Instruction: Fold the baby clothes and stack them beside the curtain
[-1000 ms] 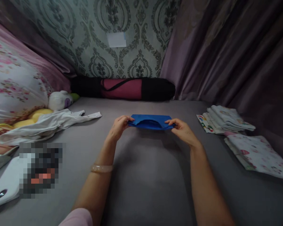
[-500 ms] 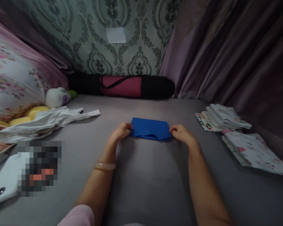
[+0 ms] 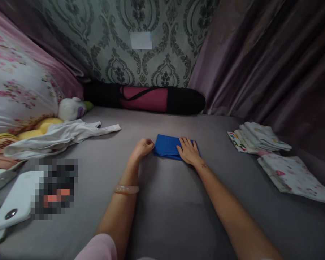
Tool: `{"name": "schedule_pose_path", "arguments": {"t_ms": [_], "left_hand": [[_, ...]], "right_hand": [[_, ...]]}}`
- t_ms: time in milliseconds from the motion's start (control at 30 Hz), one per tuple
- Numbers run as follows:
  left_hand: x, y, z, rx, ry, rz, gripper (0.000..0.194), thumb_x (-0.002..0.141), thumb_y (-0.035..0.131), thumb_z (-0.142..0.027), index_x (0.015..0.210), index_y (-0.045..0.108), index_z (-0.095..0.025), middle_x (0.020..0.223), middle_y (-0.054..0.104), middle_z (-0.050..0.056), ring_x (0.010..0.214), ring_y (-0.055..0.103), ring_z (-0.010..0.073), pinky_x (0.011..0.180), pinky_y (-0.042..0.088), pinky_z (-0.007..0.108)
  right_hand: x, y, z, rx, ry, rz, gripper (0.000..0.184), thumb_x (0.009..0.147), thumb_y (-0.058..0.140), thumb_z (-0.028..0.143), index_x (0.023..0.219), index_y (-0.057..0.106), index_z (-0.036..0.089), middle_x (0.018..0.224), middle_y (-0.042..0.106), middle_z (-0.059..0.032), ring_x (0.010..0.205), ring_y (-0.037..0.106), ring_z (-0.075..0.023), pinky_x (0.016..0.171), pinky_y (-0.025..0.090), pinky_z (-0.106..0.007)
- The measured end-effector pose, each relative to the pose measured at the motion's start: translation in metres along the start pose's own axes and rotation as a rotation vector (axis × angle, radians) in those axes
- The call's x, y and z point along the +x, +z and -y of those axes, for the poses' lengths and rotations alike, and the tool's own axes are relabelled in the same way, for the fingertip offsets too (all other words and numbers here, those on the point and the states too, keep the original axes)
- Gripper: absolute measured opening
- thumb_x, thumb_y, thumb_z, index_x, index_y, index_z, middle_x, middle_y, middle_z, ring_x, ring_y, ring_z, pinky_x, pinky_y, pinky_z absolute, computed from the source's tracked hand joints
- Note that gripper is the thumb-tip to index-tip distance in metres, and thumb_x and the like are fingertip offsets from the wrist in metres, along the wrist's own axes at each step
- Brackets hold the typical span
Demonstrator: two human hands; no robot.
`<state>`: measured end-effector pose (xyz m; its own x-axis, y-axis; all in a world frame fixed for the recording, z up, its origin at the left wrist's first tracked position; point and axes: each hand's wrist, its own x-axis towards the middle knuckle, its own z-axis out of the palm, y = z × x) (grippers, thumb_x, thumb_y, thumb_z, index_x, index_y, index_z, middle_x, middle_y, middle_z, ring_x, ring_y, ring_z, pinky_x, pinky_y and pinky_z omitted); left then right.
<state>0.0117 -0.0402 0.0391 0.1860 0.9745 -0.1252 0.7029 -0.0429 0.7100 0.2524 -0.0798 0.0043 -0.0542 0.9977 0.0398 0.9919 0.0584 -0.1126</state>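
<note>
A small folded blue cloth [image 3: 165,146] lies flat on the grey bed sheet [image 3: 168,202] in the middle of the view. My right hand [image 3: 188,150] rests palm down on the cloth's right half, fingers stretched out flat. My left hand [image 3: 142,147] is curled at the cloth's left edge, its fingers pinching or touching that edge. A pale bangle sits on my left wrist.
Folded patterned cloths [image 3: 258,138] and a flat printed cloth [image 3: 292,172] lie at the right beside a purple curtain. A white garment [image 3: 61,136], plush toys [image 3: 70,108] and a floral pillow [image 3: 18,90] are at the left. A black and pink roll [image 3: 146,98] lies against the wall.
The blue cloth went from held up between both hands to lying flat on the sheet. My right hand moved from its right edge onto its top and opened flat.
</note>
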Motion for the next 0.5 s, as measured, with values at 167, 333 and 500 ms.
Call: {"name": "schedule_pose_path", "arguments": {"t_ms": [167,333,500], "left_hand": [[0.003,-0.002,0.004,-0.014,-0.026,-0.008,0.021,0.080,0.050,-0.018,0.086,0.070,-0.013,0.082,0.071,0.008,0.076,0.063,0.0177,0.064,0.043,0.023],[0.006,-0.001,0.009,-0.026,-0.011,-0.030,0.020,0.080,0.052,-0.018,0.085,0.070,-0.011,0.081,0.071,0.009,0.076,0.063,0.0176,0.066,0.043,0.024],[0.001,-0.005,0.008,-0.069,-0.063,-0.010,0.020,0.083,0.052,-0.021,0.086,0.070,-0.011,0.068,0.066,0.005,0.065,0.059,0.0149,0.059,0.040,0.022]], "right_hand": [[0.005,-0.012,0.003,0.011,0.024,0.099,0.062,0.097,0.022,0.045,0.149,0.026,0.011,0.155,0.025,-0.0114,0.143,0.017,-0.0290,0.114,0.012,-0.054],[0.016,-0.025,0.038,0.058,0.002,0.038,0.062,0.098,0.019,0.043,0.147,0.028,0.006,0.154,0.024,-0.0155,0.143,0.015,-0.0278,0.114,0.010,-0.051],[0.019,-0.005,0.063,0.075,-0.050,0.044,0.060,0.098,0.018,0.040,0.150,0.024,0.010,0.155,0.024,-0.0106,0.144,0.013,-0.0248,0.115,0.007,-0.049]]}}
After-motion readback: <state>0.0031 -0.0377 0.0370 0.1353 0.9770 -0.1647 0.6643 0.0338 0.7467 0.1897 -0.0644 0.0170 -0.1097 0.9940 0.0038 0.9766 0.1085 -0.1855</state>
